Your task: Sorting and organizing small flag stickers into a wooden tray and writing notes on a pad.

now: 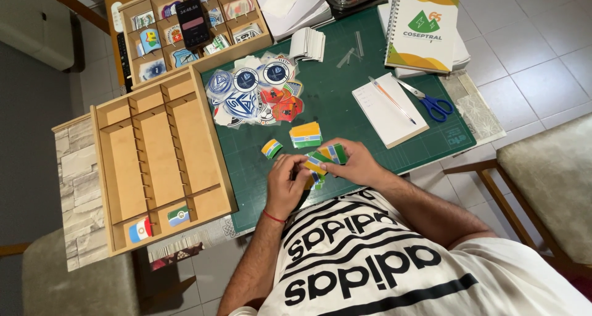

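both hands, left [285, 183] and right [356, 164], meet over the green cutting mat [345, 115] on the worktop, clamped together on a small bunch of flag stickers [324, 159]; a wooden tray [157, 159] lies just left.

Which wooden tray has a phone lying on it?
The far wooden tray, its compartments filled with stickers; a black phone lies across it. The nearer tray holds only two flag stickers.

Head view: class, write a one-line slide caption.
Left hand and right hand sort flag stickers on a green cutting mat beside a wooden tray.
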